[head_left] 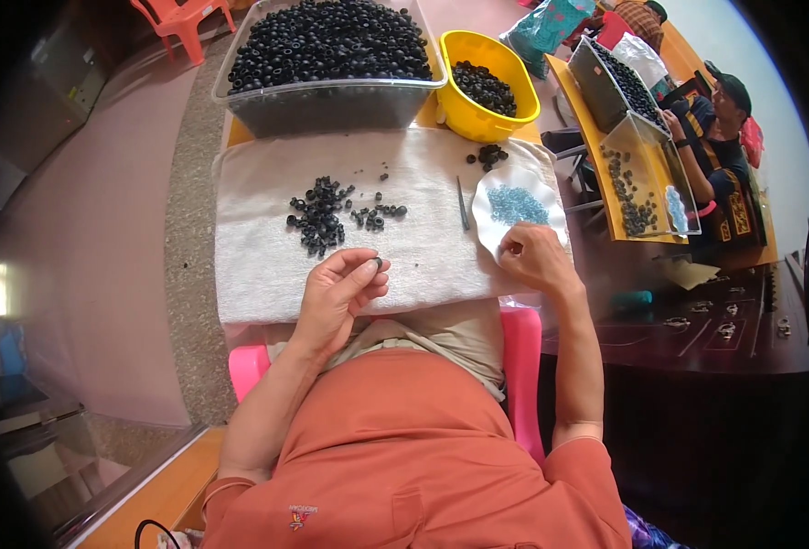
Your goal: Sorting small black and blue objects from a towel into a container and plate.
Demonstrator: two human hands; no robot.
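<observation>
Between thumb and fingertips, my left hand (342,285) pinches a small black ring-shaped part (378,263). Beyond it, a loose pile of the same black parts (317,215) lies on the white cloth (258,274). At the right, my right hand (540,258) rests over the near rim of a white wavy-edged plate (485,229), fingers closed together. What those fingers hold, if anything, is hidden. Small pale-blue translucent pieces (516,206) are heaped on the plate. Left of the plate lies a thin dark tool, apparently tweezers (463,203).
A large clear bin (331,96) full of black parts stands at the back, beside a yellow basin (459,114) holding more. A few black parts (488,157) sit near the basin. To the right, a co-worker (720,137) sits by another table with clear containers (619,156).
</observation>
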